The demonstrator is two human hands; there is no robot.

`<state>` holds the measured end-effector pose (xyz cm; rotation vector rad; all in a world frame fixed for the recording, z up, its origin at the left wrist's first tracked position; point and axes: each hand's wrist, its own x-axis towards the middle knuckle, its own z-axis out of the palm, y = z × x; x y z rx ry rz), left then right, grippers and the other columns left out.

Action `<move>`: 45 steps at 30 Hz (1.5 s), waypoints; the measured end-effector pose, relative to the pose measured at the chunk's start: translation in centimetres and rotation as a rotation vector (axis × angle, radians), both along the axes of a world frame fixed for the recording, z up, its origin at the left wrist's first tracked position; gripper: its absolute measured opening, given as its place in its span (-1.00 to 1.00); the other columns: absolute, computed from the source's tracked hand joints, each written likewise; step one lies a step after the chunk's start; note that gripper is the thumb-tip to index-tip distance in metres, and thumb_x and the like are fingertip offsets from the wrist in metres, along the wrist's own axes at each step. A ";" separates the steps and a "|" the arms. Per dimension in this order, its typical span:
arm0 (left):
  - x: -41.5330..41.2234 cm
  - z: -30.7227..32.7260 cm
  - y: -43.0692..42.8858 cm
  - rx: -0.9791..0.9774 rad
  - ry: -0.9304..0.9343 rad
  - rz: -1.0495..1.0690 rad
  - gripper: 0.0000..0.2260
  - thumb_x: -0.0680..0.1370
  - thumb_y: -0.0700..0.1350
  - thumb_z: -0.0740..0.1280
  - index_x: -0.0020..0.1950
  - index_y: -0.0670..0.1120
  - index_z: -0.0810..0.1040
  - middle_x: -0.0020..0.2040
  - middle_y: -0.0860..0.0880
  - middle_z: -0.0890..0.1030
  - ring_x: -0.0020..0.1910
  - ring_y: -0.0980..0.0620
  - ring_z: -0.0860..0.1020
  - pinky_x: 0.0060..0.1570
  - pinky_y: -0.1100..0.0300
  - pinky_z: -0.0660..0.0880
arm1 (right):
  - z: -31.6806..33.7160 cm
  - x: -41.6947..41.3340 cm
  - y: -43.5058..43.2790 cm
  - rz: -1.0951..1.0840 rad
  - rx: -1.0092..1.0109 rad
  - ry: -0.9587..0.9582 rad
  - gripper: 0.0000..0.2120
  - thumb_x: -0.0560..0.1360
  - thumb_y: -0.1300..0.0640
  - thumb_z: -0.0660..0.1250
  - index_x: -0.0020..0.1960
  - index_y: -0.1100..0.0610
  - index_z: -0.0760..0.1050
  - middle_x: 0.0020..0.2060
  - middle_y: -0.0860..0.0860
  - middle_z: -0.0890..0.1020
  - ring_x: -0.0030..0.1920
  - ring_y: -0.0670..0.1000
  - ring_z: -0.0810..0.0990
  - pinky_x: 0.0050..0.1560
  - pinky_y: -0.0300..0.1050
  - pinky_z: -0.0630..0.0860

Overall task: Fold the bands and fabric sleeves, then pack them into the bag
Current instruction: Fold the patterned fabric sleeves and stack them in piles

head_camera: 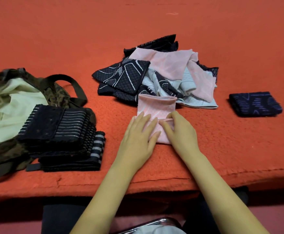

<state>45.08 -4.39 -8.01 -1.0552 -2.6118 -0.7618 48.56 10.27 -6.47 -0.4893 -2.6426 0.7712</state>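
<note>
1. The table (205, 39) is covered in a coarse, nubbly orange cloth with a stitched front hem.
2. A pink sleeve (156, 107) of thin, faintly patterned knit lies flat at the front centre, a soft rectangle with its near end turned back into a fold.
3. The left hand (138, 137) lies palm down on the sleeve's near left part, fingers spread and flat; it presses rather than grasps.
4. The right hand (181, 132) rests on the near right part, its fingers laid along the folded edge with the tips tucked at the crease; whether they pinch the fabric I cannot tell.
5. Both hands touch the sleeve and lie just beside each other, fingertips nearly meeting.
6. Just behind the sleeve sits a loose pile (163, 71) of unfolded sleeves: pink, pale blue, and dark quilted ones with white line patterns, overlapping and crumpled. The pink sleeve's far edge touches this pile.
7. To the right, well apart, lies one folded dark sleeve (255, 104) with blue line markings, a neat rectangle.
8. At the left a stack of folded black bands (61, 135) with thin grey stripes and ribbed edges rests partly on the bag.
9. The bag (6, 102) is soft, camouflage-patterned outside with a pale green lining, lying open at the left edge, its dark webbing strap (73, 86) looped toward the pile.
</note>
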 end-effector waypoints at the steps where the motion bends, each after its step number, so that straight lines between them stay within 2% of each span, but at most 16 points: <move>1: 0.0 -0.1 0.1 -0.047 -0.014 -0.015 -0.54 0.61 0.07 0.03 0.38 -0.13 0.46 0.39 -0.13 0.42 0.45 -0.08 0.28 0.47 0.08 0.01 | -0.1 0.0 0.0 0.010 0.010 0.027 -0.81 0.53 0.00 0.30 0.01 0.12 0.46 -0.05 0.03 0.56 0.02 0.09 0.50 -0.10 -0.05 0.38; 4: -0.3 -0.1 0.1 -0.129 -0.045 -0.029 -0.49 0.61 0.08 -0.07 0.43 -0.11 0.39 0.45 -0.09 0.35 0.48 -0.03 0.22 0.46 0.15 -0.11 | -0.5 0.3 0.0 0.080 0.147 0.147 -0.78 0.50 0.07 0.29 0.04 0.21 0.53 0.03 0.15 0.52 0.04 0.17 0.48 0.01 0.04 0.48; 6: -0.2 -0.1 0.1 -0.161 -0.040 -0.031 -0.50 0.61 0.06 -0.06 0.43 -0.12 0.39 0.44 -0.10 0.36 0.46 -0.05 0.26 0.48 0.11 -0.06 | -0.9 0.7 0.0 0.171 0.215 0.156 -0.67 0.52 0.04 0.17 0.12 0.22 0.55 0.18 0.19 0.51 0.21 0.20 0.45 0.20 0.08 0.44; 9: -0.3 -0.2 0.2 -0.202 -0.020 -0.029 -0.52 0.60 0.03 -0.03 0.41 -0.12 0.41 0.42 -0.10 0.40 0.44 -0.07 0.30 0.43 -0.03 0.04 | -0.9 1.5 -0.1 0.304 0.276 -0.066 -0.39 0.54 -0.10 -0.18 0.45 0.13 0.30 0.48 0.03 0.26 0.52 0.01 0.01 0.49 0.01 -0.03; 11: -0.3 0.0 0.1 -0.221 -0.014 -0.024 -0.50 0.59 0.05 -0.07 0.44 -0.08 0.36 0.45 -0.07 0.35 0.47 -0.06 0.24 0.45 -0.01 0.00 | -0.8 1.9 0.1 0.310 0.311 -0.200 -0.28 0.45 -0.17 -0.38 0.54 0.02 0.04 0.53 -0.10 0.03 0.51 -0.09 -0.21 0.46 -0.08 -0.24; 13: -0.2 0.1 -0.1 -0.236 -0.046 -0.001 -0.44 0.56 0.12 -0.17 0.50 0.00 0.25 0.52 0.00 0.20 0.53 0.00 0.07 0.47 0.04 -0.14 | -0.8 2.0 0.3 0.292 0.313 -0.253 -0.26 0.41 -0.19 -0.43 0.55 -0.03 -0.06 0.53 -0.14 -0.06 0.48 -0.14 -0.28 0.45 -0.11 -0.28; 17: -0.3 0.4 -1.3 -0.266 -0.130 0.010 -0.36 0.47 0.27 -0.27 0.54 0.14 0.02 0.56 0.11 -0.09 0.52 0.15 -0.20 0.44 0.12 -0.33 | -0.6 2.1 0.3 0.294 0.298 -0.277 -0.27 0.41 -0.21 -0.43 0.55 -0.04 -0.11 0.53 -0.15 -0.11 0.41 -0.22 -0.35 0.43 -0.18 -0.33; 22: -1.0 0.2 -3.1 -0.279 -0.157 -0.177 -0.37 0.49 0.30 -0.15 0.54 0.13 -0.09 0.54 0.11 -0.19 0.48 0.22 -0.31 0.47 0.17 -0.30 | -0.7 2.0 0.4 0.325 0.294 -0.259 -0.26 0.41 -0.22 -0.42 0.55 -0.03 -0.12 0.53 -0.15 -0.14 0.41 -0.22 -0.38 0.42 -0.20 -0.34; 25: -0.8 -0.2 -3.1 -0.153 -0.139 -0.159 -0.41 0.54 0.27 -0.11 0.52 0.07 0.14 0.54 0.11 -0.02 0.51 0.21 -0.16 0.47 0.22 -0.19 | -0.9 2.3 0.5 0.345 0.202 -0.142 -0.30 0.48 -0.23 -0.28 0.53 0.03 0.08 0.53 -0.09 -0.02 0.47 -0.18 -0.28 0.47 -0.19 -0.26; 28: -0.7 -0.5 -3.0 0.029 -0.098 -0.118 -0.45 0.59 0.23 -0.05 0.33 -0.07 0.48 0.40 -0.01 0.41 0.44 0.06 0.28 0.43 0.17 0.12 | -0.9 3.0 0.6 0.345 0.031 0.022 -0.41 0.53 -0.23 -0.01 0.36 0.10 0.43 0.46 -0.01 0.30 0.51 -0.07 0.09 0.50 -0.11 0.01; 30: -0.7 -0.3 -3.1 0.096 -0.027 -0.047 -0.56 0.60 0.14 0.05 0.17 -0.12 0.56 0.20 -0.05 0.59 0.26 -0.01 0.48 0.28 0.21 0.24 | -0.8 3.4 0.6 0.385 -0.005 0.050 -0.46 0.50 -0.26 0.12 0.27 0.08 0.51 0.32 -0.05 0.48 0.41 -0.08 0.32 0.44 -0.14 0.19; 32: -0.4 0.4 -3.1 0.156 0.013 0.024 -0.64 0.58 0.10 0.10 0.03 -0.13 0.55 -0.05 -0.04 0.63 -0.01 0.01 0.53 0.07 0.26 0.27 | -0.7 3.5 0.5 0.408 0.031 0.076 -0.54 0.48 -0.20 0.19 0.22 0.08 0.53 0.18 -0.07 0.58 0.27 -0.07 0.47 0.30 -0.19 0.33; 34: 0.1 1.1 -3.1 0.212 0.038 0.076 -0.64 0.56 0.14 0.14 -0.05 -0.14 0.50 -0.21 -0.03 0.60 -0.19 0.06 0.43 -0.12 0.29 0.23 | -0.5 3.4 0.6 0.392 0.032 0.131 -0.66 0.47 -0.01 0.17 0.13 0.09 0.55 0.04 -0.07 0.63 0.08 -0.02 0.56 0.11 -0.18 0.40; 37: 0.6 1.6 -3.3 0.342 -0.084 0.087 -0.70 0.46 0.18 0.25 0.02 -0.01 0.36 -0.18 0.09 0.55 -0.20 0.12 0.45 -0.18 0.30 0.30 | -0.2 3.6 0.8 0.341 -0.040 0.172 -0.74 0.45 0.09 0.15 0.03 0.09 0.55 -0.09 -0.08 0.64 -0.10 0.04 0.57 -0.05 -0.06 0.42; 40: 0.7 1.7 -3.5 0.413 -0.272 0.047 -0.57 0.42 0.14 0.37 0.18 0.10 0.26 -0.06 0.13 0.57 -0.10 0.13 0.55 -0.10 0.31 0.43 | -0.1 3.6 0.7 0.260 -0.216 0.190 -0.83 0.48 0.06 0.26 0.02 0.08 0.51 -0.18 -0.06 0.63 -0.17 0.09 0.57 -0.11 0.04 0.47; 45: -0.1 1.5 -2.7 0.379 -0.327 0.173 -0.58 0.50 -0.02 0.39 0.26 -0.03 0.28 -0.14 0.05 0.63 -0.16 -0.01 0.60 -0.16 0.15 0.41 | 0.2 2.7 0.4 0.165 -0.406 0.181 -0.67 0.48 0.08 0.40 0.19 0.07 0.40 -0.08 -0.08 0.65 -0.05 -0.07 0.61 -0.01 -0.25 0.44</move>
